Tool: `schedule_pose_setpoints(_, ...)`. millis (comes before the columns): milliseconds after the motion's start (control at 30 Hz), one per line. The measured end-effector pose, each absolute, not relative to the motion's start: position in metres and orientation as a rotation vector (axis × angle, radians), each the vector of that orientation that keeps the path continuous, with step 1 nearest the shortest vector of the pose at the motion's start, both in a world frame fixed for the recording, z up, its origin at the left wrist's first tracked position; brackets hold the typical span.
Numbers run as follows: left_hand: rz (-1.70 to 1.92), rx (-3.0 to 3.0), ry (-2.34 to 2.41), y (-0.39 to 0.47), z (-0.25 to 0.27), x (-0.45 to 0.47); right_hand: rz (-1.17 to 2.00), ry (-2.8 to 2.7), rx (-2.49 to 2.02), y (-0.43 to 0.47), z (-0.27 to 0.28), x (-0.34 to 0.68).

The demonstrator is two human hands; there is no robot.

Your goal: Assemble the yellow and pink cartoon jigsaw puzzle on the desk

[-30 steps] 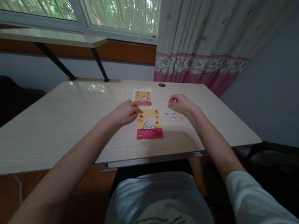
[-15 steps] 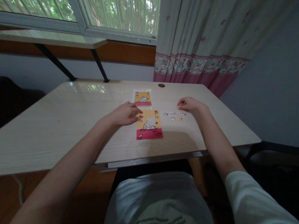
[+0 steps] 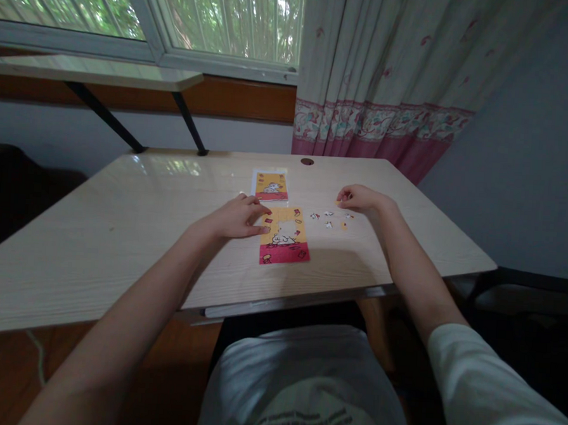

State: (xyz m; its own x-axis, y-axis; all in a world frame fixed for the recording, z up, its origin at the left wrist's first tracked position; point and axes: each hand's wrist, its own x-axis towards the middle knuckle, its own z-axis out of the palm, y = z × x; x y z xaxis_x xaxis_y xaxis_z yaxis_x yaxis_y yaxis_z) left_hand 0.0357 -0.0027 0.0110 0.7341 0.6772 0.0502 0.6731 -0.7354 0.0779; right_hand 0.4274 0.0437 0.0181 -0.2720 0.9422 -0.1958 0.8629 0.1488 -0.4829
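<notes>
A jigsaw puzzle [image 3: 284, 252] in yellow and pink, with a white cartoon animal, lies flat on the table; a pale gap shows in its middle. My left hand [image 3: 240, 216] rests at its left edge, thumb and fingers apart, fingertips touching the border. Right of the puzzle, several loose puzzle pieces [image 3: 329, 225] lie scattered, mostly white, one yellow. Just beyond them my right hand [image 3: 356, 197] pinches a small yellow puzzle piece [image 3: 338, 203] between thumb and fingertips, close to the tabletop. Behind the puzzle sits a reference picture [image 3: 272, 186] of the same design.
The pale wooden table [image 3: 135, 236] runs wide to the left. A raised shelf [image 3: 101, 73] on black legs stands at its back left. A round cable hole [image 3: 307, 162] is near the back edge, before the curtain [image 3: 367, 71].
</notes>
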Motion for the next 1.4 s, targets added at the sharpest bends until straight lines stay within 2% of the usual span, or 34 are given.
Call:
schedule_pose_setpoints(533,0.116,2.88,1.13,-0.0021,0.0097,0.0356,0.838,-2.304,-1.727,0.0497,0.0147,0.4358)
schedule_pose_setpoints(767,0.121,2.881,1.132,-0.0046,0.0123,0.0368,0.682,-2.255,-1.765,0.0428,0.0184,0.4358)
schedule_pose_setpoints(967,0.156,2.866,1.117,-0.0042,0.0111,0.036,0.832,-2.281,-1.684,0.0416,0.0207,0.4346)
schedule_pose_setpoints(1400,0.158,2.881,1.098,-0.0019,0.0085,0.0347,0.847,-2.263,-1.788,0.046,0.0184,0.4302)
